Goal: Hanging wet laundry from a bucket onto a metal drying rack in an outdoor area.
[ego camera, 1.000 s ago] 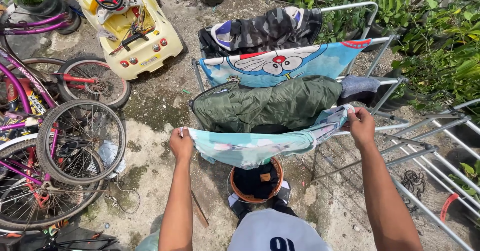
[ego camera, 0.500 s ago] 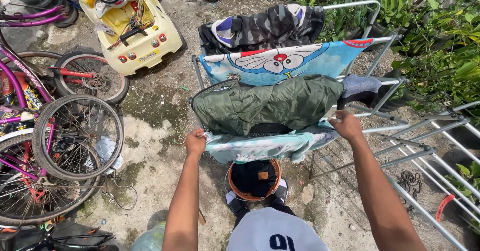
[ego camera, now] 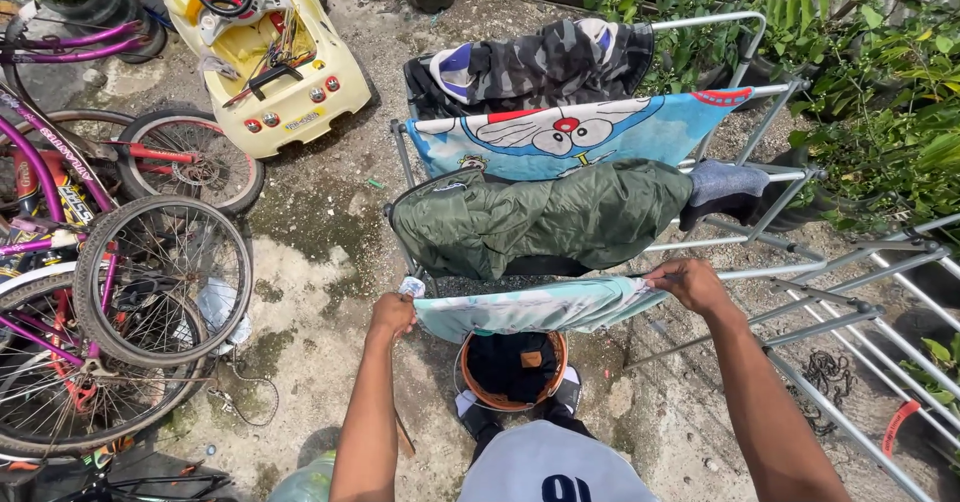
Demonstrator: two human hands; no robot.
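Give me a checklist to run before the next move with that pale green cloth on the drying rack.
1. Left hand grips one end of the pale green cloth: ok.
2. Right hand grips the other end: ok.
3. Cloth spread flat between the hands: not ok, it is bunched.
4. Cloth lies over a rail of the drying rack: cannot tell.
5. Cloth clear of the olive jacket behind: ok.
6. Orange basket stands below, at the feet: ok.
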